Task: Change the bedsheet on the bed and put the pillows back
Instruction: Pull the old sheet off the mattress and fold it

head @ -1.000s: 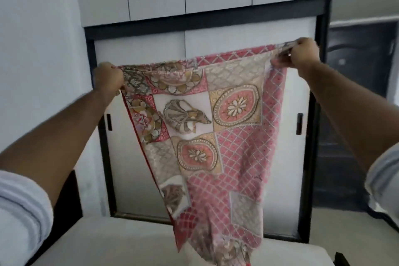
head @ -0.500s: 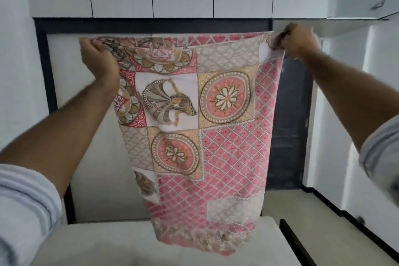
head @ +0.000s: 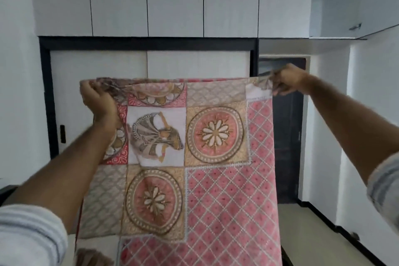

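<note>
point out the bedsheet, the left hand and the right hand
bedsheet (head: 218, 134), head view, on the flower medallion
left hand (head: 97, 101), head view, back of the hand
right hand (head: 290, 79), head view, back of the hand

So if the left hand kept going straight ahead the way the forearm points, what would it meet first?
Probably the wardrobe door behind the bedsheet that the left hand grips; nothing else shows between, though depth is unclear.

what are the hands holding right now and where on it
Both hold the patterned bedsheet by its top edge: the left hand grips the upper left corner, the right hand pinches the upper right corner, and the rest hangs down between them.
</note>
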### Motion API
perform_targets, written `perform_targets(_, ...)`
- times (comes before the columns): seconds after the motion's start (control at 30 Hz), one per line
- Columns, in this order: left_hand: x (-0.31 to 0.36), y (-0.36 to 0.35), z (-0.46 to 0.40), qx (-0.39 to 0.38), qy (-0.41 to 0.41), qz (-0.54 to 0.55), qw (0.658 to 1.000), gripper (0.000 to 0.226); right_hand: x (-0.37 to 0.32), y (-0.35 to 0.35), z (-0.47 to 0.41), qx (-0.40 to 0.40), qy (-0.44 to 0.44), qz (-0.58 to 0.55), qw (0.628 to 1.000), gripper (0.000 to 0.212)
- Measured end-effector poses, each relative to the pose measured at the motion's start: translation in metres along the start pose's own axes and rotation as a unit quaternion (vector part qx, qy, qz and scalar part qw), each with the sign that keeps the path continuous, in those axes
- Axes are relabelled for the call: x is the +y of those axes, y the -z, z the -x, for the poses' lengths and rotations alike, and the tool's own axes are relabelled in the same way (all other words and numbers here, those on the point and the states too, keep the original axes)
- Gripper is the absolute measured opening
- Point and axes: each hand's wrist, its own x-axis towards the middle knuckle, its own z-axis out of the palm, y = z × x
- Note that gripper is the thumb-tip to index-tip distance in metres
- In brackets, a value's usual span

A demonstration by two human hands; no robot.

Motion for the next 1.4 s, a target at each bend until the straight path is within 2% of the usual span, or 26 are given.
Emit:
perform_targets(0.07,0.009,0.001,0.013,0.001,-0.023,0.011,1.0,0.017,0.017,-0.005,0.001,0.058,-0.009,-0.08,0.995,0.022)
perform_targets(0.17,0.034,0.002,0.022,0.026,-0.026,0.044,0.998,0.012,0.027,-0.015,0.01,0.116,0.001,-0.248,0.962,0.03)
perform_targets(0.23,0.044,0.01,0.024,0.051,0.001,0.088,0.995,0.011,0.026,-0.006,0.029,0.064,0.05,-0.343,0.936,0.033)
perform_targets(0.3,0.052,0.023,0.023,0.077,0.033,0.066,0.994,0.017,0.026,0.017,0.046,-0.072,0.138,-0.431,0.889,0.034)
perform_targets(0.37,0.062,0.033,0.023,0.11,0.0,0.043,0.993,0.015,0.03,0.039,0.055,-0.165,0.192,-0.483,0.838,0.036)
perform_targets(0.43,0.068,0.035,0.024,0.133,-0.049,0.015,0.99,0.009,0.036,0.046,0.052,-0.184,0.185,-0.508,0.821,0.038)
perform_targets(0.5,0.07,0.03,0.023,0.125,-0.026,-0.028,0.991,0.018,0.042,0.035,0.044,-0.15,0.147,-0.491,0.846,0.04)
perform_targets(0.53,0.07,0.026,0.024,0.125,-0.007,-0.046,0.991,0.026,0.046,0.03,0.043,-0.144,0.132,-0.492,0.848,0.03)
perform_targets(0.57,0.071,0.022,0.025,0.124,0.007,-0.058,0.991,0.031,0.049,0.025,0.042,-0.153,0.127,-0.512,0.836,0.014)
perform_targets(0.6,0.073,0.02,0.028,0.125,0.012,-0.066,0.99,0.033,0.054,0.022,0.041,-0.172,0.128,-0.543,0.812,0.007)
perform_targets(0.67,0.075,0.018,0.032,0.125,0.012,-0.088,0.988,0.034,0.062,0.02,0.041,-0.199,0.13,-0.588,0.773,0.017)
perform_targets(0.8,0.059,0.016,0.032,0.112,-0.015,-0.163,0.98,0.033,0.073,0.016,0.032,-0.246,0.164,-0.599,0.744,0.02)
perform_targets(0.83,0.05,0.012,0.032,0.108,-0.016,-0.174,0.979,0.032,0.078,0.012,0.024,-0.248,0.162,-0.593,0.749,0.017)
perform_targets(0.9,0.033,0.004,0.031,0.096,-0.013,-0.186,0.978,0.029,0.091,0.0,-0.001,-0.216,0.137,-0.567,0.783,0.015)
perform_targets(0.97,0.012,-0.005,0.032,0.068,0.017,-0.198,0.978,0.023,0.106,-0.018,-0.024,-0.162,0.105,-0.513,0.837,0.02)
perform_targets(1.03,-0.021,-0.014,0.037,0.017,0.045,-0.232,0.971,0.024,0.125,-0.044,-0.047,-0.117,0.071,-0.42,0.897,0.016)
perform_targets(1.1,-0.065,-0.024,0.043,-0.045,0.041,-0.278,0.959,0.023,0.144,-0.076,-0.065,-0.078,0.017,-0.346,0.935,0.017)
perform_targets(1.2,-0.134,-0.045,0.056,-0.122,0.047,-0.321,0.938,0.024,0.172,-0.131,-0.093,-0.08,-0.051,-0.296,0.951,0.018)
perform_targets(1.4,-0.286,-0.103,0.086,-0.198,0.097,-0.353,0.909,0.029,0.228,-0.26,-0.161,-0.03,-0.152,-0.209,0.966,0.027)
